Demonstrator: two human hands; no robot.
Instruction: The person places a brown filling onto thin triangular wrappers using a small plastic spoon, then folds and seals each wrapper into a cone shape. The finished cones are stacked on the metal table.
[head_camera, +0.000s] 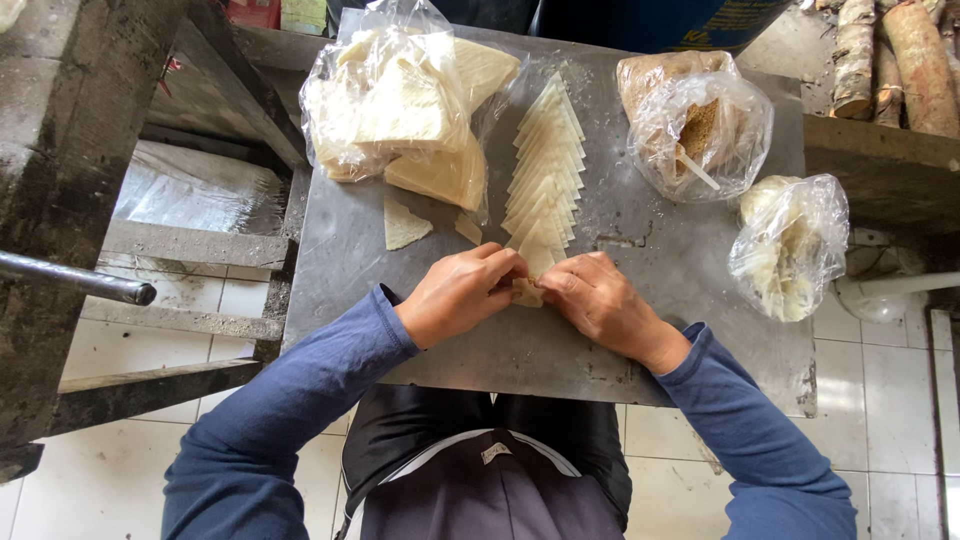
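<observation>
Both hands pinched on one dough piece (527, 292) at the near end of the wrapper row (545, 170): left hand (462, 292), right hand (597, 300); fingertips closed; bagged wrappers (395, 100) behind, filling bag (700, 125) and another bag (790, 245) to the right on metal table (660, 270).

I see, at the far left corner of the metal table (640, 340), a clear bag of pale triangular sheets (400, 100) — one loose triangle (403, 224) lies just before it. Near the far right corner sits a bag of brown crumbs (695, 125); beside the right edge, a bag of white filling (790, 245). Beyond the far right corner I note stacked logs (895, 60) — and white floor tiles (900, 400) below.
</observation>
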